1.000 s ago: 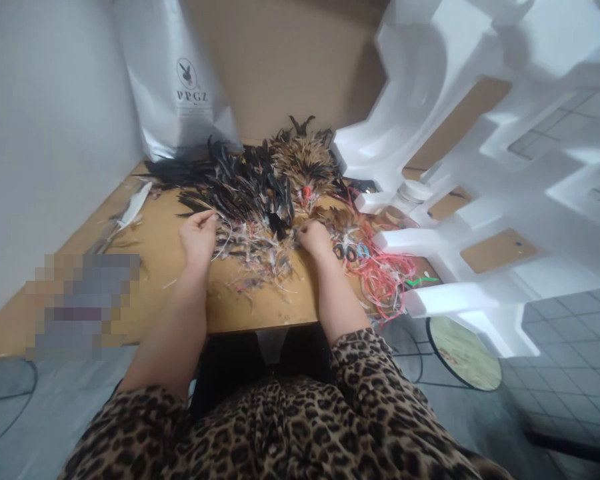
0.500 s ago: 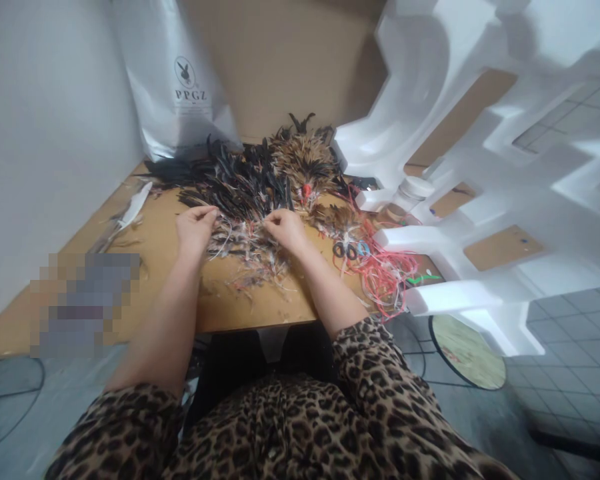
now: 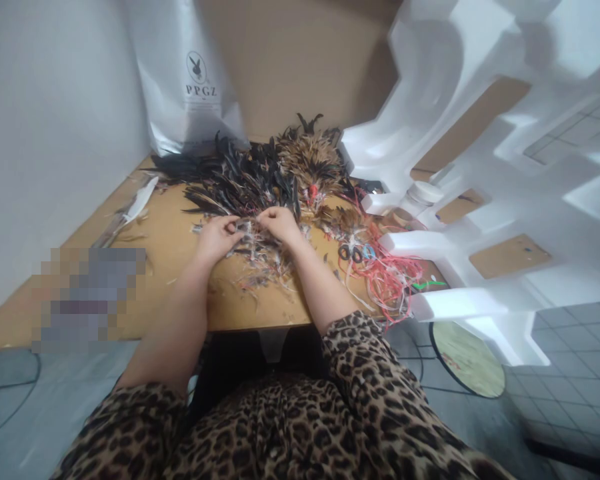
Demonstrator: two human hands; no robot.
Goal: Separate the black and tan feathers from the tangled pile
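Observation:
Dark feathers (image 3: 245, 170) are heaped near the back of the wooden table (image 3: 170, 293). At the front of this heap, my left hand (image 3: 221, 237) has its thumb and fingers curled together in a pinch; what lies between them is too small to tell. Close to its right, my right hand (image 3: 277, 223) is pinched at the base of the dark feathers, its fingertips partly hidden. Pale feather scraps (image 3: 260, 263) lie below both hands. A bundle of brown feathers (image 3: 313, 157) with a red piece stands behind and to the right.
Tangled pink string (image 3: 393, 283) and dark rings (image 3: 351, 253) lie at the right. Large white foam pieces (image 3: 445, 303) overhang that side. A silvery bag (image 3: 190, 120) stands at the back left, with a white feather (image 3: 143, 199) near the left edge.
My left hand has moved right, closer to my right hand, and its fingers have curled inward. My right hand has shifted slightly left relative to the feathers. The whole view has shifted a little.

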